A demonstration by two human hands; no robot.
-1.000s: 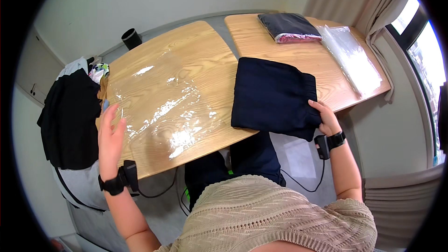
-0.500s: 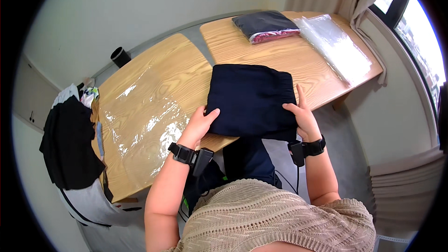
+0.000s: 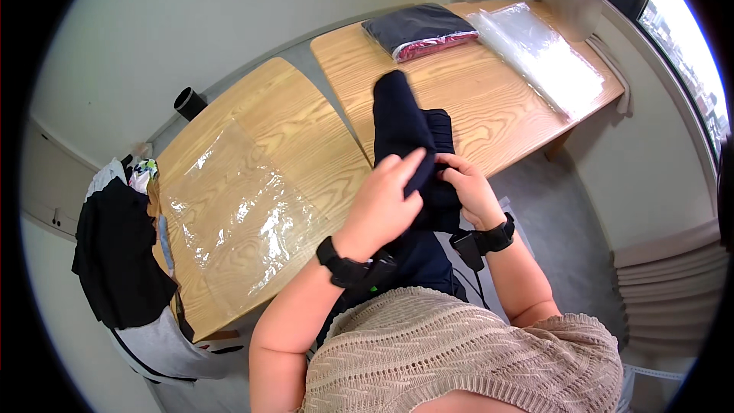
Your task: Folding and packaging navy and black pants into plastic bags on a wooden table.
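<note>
Over the near edge of the tables I hold a folded dark navy cloth garment (image 3: 399,126), its left part doubled over toward the right and standing up. A narrow strip with gathered ribbing shows along its right side. My left hand (image 3: 382,203) is closed on the folded-over part, the forefinger lying stretched along the cloth. At the right edge, my right hand (image 3: 470,193) pinches the garment between thumb and fingers. Left of my hands, a clear plastic bag (image 3: 245,210) lies flat on the wooden table (image 3: 287,92).
On the right-hand table (image 3: 355,53), a bagged dark and red garment bundle (image 3: 420,29) lies beside a stack of clear plastic bags (image 3: 539,57). Clothes, with a black garment (image 3: 118,248) on top, hang at the far left. A black bin (image 3: 189,103) stands behind the left table.
The garment was held out flat and wide between both hands. My left hand has swung its left part over to the right, and the garment is now much narrower.
</note>
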